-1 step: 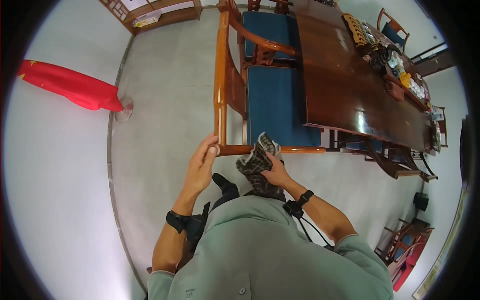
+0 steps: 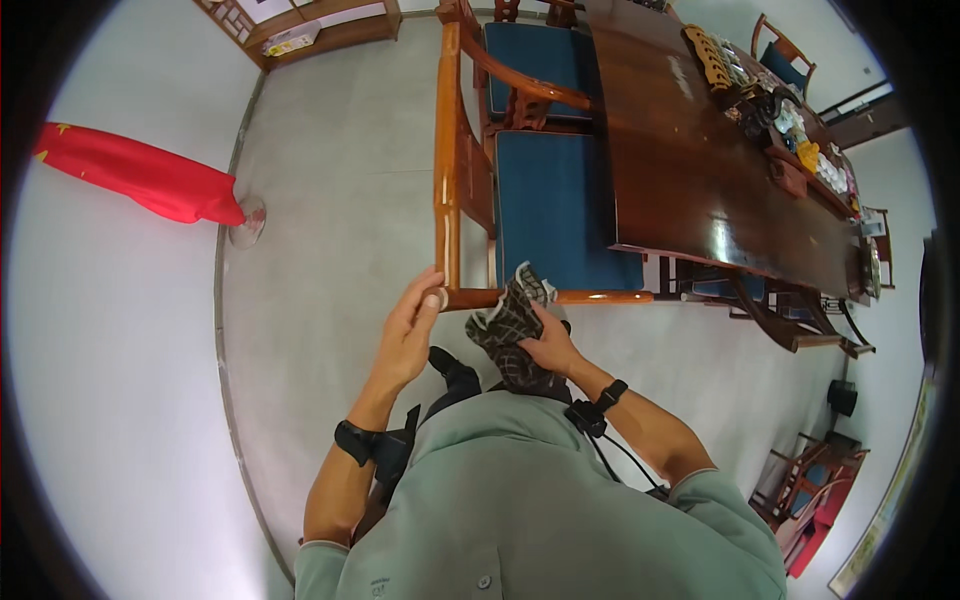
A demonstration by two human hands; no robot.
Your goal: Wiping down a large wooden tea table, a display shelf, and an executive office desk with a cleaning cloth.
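A glossy brown wooden armchair (image 2: 449, 165) with a blue seat cushion (image 2: 555, 215) stands in front of me, beside the table. My left hand (image 2: 408, 335) grips the near end of its frame, with the fingers over the corner and the thumb against the end. A dark checked cloth (image 2: 508, 335) with a pale edge is bunched in my right hand (image 2: 553, 345). Part of the cloth lies over the chair's near wooden rail (image 2: 605, 297), right of my left hand. The right fingertips are hidden behind the cloth.
A long dark wooden table (image 2: 690, 180) runs along the right, with tea ware and small ornaments on it. More chairs stand around it. On the left, a red flag (image 2: 140, 172) on a round base (image 2: 248, 222) is near the white wall. A wooden shelf (image 2: 330, 35) stands far off.
The cloth and my right hand have shifted very slightly left along the rail. My left hand keeps its hold on the chair's corner.
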